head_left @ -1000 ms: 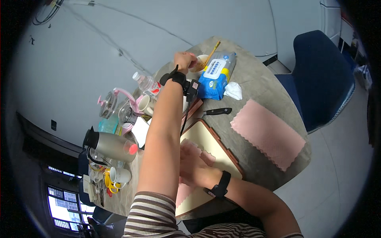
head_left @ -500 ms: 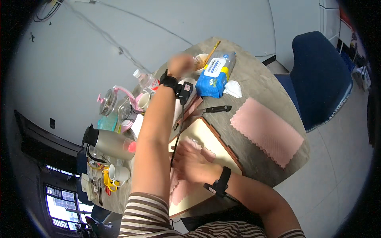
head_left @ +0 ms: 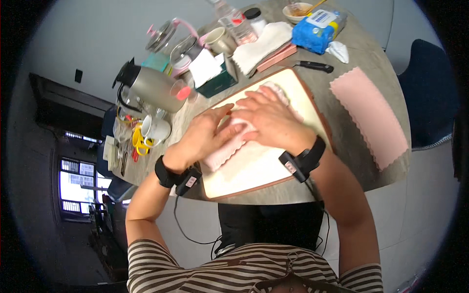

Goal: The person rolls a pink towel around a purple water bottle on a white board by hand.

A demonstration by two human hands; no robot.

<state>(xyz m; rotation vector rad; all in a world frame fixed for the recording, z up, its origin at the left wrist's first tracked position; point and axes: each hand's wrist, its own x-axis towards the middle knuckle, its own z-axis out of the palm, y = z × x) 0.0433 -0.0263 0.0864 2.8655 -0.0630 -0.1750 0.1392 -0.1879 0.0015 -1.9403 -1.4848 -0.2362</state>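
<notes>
A pink scallop-edged cloth (head_left: pixel 222 157) lies bunched or folded on a cream cutting board (head_left: pixel 261 171) with a brown rim. My right hand (head_left: pixel 273 119) rests flat on top of it, fingers spread toward the far side. Beside it, my left hand (head_left: pixel 202 134) lies on the cloth's left part, its fingers extended and its thumb pointing toward the right hand. Much of the cloth is hidden under both hands; whether anything is wrapped inside cannot be seen. A second pink cloth (head_left: pixel 371 117) is spread flat on the table to the right.
Beyond the board lie a black-handled knife (head_left: pixel 315 66), a blue wipes pack (head_left: pixel 320 31) and a folded whitish cloth (head_left: pixel 264 46). A green tissue box (head_left: pixel 217 78), a steel thermos jug (head_left: pixel 151 88) and a white mug (head_left: pixel 155 131) stand at the left. A dark blue chair (head_left: pixel 430 93) is at the right.
My left hand has come back from near the bowl at the table's far side onto the cloth on the board. My right hand is still on that cloth. The view has shifted.
</notes>
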